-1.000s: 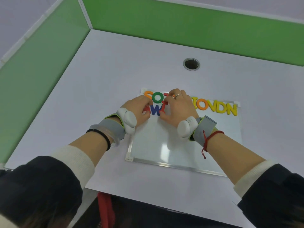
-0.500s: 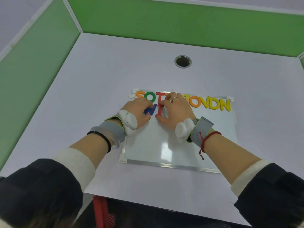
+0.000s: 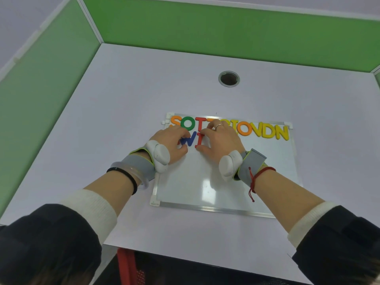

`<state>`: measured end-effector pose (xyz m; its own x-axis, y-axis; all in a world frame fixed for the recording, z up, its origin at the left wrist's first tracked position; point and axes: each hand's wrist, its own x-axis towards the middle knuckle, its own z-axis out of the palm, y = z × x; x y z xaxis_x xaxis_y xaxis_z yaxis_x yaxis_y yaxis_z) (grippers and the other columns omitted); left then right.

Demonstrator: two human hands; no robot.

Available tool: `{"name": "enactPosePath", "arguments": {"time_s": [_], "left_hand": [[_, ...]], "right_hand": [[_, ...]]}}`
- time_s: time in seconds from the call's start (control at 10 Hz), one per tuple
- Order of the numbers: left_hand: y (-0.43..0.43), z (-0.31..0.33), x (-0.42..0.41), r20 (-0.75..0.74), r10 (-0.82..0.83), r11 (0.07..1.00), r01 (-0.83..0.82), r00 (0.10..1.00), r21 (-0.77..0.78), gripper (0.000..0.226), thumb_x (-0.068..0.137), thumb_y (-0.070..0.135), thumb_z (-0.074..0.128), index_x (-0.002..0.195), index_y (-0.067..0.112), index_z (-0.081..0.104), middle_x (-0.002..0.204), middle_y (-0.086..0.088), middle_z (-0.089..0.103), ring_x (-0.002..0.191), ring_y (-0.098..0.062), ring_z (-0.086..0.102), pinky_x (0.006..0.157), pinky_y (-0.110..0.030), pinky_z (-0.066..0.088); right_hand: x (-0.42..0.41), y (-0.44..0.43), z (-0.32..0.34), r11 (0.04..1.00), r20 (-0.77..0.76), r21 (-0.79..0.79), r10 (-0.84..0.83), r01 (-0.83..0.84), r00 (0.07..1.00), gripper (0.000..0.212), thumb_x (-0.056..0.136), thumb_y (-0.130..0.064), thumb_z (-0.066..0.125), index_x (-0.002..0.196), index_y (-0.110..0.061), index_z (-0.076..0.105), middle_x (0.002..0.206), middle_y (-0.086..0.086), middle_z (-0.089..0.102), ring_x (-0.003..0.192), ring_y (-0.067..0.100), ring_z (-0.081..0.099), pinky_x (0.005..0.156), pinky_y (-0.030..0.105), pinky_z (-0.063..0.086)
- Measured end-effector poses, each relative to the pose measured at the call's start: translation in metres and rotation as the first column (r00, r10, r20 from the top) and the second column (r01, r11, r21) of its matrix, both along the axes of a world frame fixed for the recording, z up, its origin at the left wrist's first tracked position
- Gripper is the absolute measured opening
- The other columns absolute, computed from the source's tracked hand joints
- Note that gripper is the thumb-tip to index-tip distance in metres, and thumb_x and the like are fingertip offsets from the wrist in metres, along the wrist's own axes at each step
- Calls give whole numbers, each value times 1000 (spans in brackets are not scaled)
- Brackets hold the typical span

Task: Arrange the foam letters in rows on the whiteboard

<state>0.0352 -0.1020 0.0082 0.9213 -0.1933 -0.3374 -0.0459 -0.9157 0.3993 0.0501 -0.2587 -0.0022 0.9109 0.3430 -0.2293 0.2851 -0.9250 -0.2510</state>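
The whiteboard (image 3: 216, 182) lies flat on the counter (image 3: 144, 89). A full row of foam letters (image 3: 265, 131) runs along its far edge, from an orange S at the left to a yellow N at the right; the middle letters of that row are hidden behind the right hand (image 3: 222, 140).

A second row starts just below the first, at the left end. It holds a blue W (image 3: 187, 140) and, touching or nearly touching its right side, a red I (image 3: 199, 139). The long axis of the red I runs away from the person, at right angles to the row.

The right hand is nearer to the red I. Its fingers (image 3: 202, 149) sit at both ends of the letter, thumb at the near end and fingertips at the far end, apparently pinching it. The left hand (image 3: 170, 145) rests on the blue W, fingers curled down onto it; whether they grip it or only press cannot be told.

The next move likely depends on keeping the red I square to the row and tight beside the blue W.
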Motion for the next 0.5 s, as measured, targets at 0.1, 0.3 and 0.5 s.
{"name": "enactPosePath", "arguments": {"time_s": [0.1, 0.3, 0.5], "left_hand": [[2, 2, -2, -9, -12, 1000, 12, 1000, 10, 32, 89, 17, 50, 121, 15, 53, 121, -6, 59, 107, -26, 57, 95, -34, 44], [5, -2, -3, 3, -78, 995, 78, 997, 67, 32, 85, 18, 51, 118, 19, 53, 118, -1, 60, 104, -25, 56, 94, -32, 41], [1, 9, -1, -19, -86, 992, 88, 996, 91, 39, 87, 22, 50, 126, 20, 46, 124, -3, 57, 109, -28, 56, 95, -34, 43]], "right_hand": [[0, 2, 1, 1000, -27, -4, -11, 11, 1000, 47, 88, -42, 53, 128, -17, 50, 131, 8, 46, 119, 27, 45, 93, 37, 45], [1, 2, 3, 1000, -47, -17, -21, 20, 999, 48, 88, -42, 54, 128, -17, 49, 131, 9, 45, 117, 27, 48, 88, 36, 47], [0, -8, 18, 1000, -53, -1, -25, 25, 998, 50, 88, -44, 54, 128, -15, 48, 135, 10, 45, 118, 28, 49, 93, 38, 46]]}}
